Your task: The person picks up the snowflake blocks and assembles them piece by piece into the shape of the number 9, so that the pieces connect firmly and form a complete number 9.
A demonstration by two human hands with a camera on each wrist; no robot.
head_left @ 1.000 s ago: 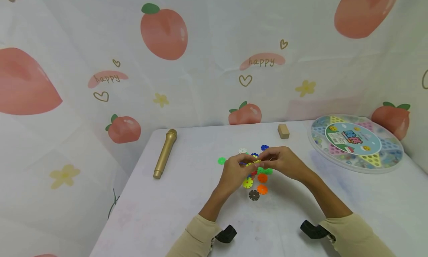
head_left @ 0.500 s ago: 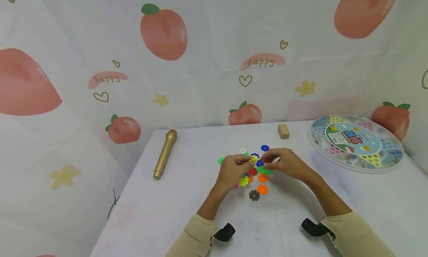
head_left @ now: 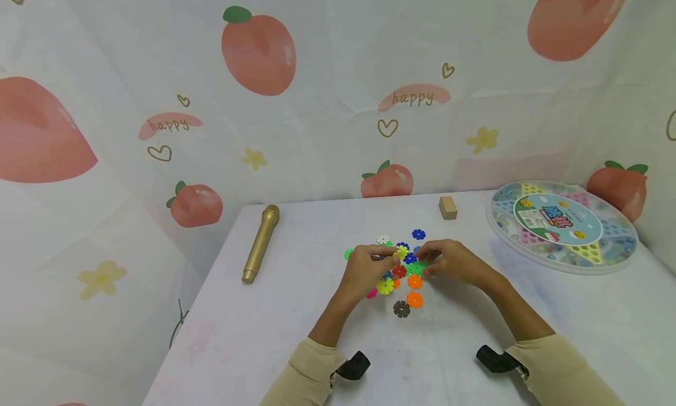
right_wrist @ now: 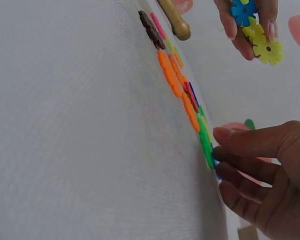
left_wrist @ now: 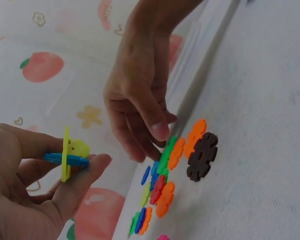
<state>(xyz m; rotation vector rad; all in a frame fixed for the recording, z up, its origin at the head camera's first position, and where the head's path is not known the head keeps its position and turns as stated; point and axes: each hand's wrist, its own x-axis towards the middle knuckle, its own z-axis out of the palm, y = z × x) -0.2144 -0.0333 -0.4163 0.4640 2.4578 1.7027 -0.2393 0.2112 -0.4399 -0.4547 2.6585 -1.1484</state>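
Note:
My left hand [head_left: 364, 271] is raised over the pile and pinches joined plastic snowflake discs between thumb and fingertips. In the left wrist view a blue disc [left_wrist: 52, 158] is slotted crosswise into a yellow disc [left_wrist: 65, 167], with more yellow behind. The right wrist view shows two yellow discs [right_wrist: 268, 50] linked to the blue one. My right hand [head_left: 454, 262] hovers low at the pile's right side, fingers bent and thumb apart, with nothing visible between them. Its fingertips are right at the green discs [head_left: 416, 269]. A red disc [head_left: 399, 271] lies beside these.
Loose discs lie around the pile: orange ones [head_left: 414, 300], a dark brown one [head_left: 401, 309], a yellow one [head_left: 385, 286] and a blue one [head_left: 419, 234]. A gold microphone [head_left: 261, 244] lies at left. Behind are a wooden block [head_left: 448, 207] and a round game board [head_left: 562, 224].
A second ago both hands met at the yellow disc. They have since parted; my right hand has come off it and moved right and slightly down, while the left keeps the joined discs.

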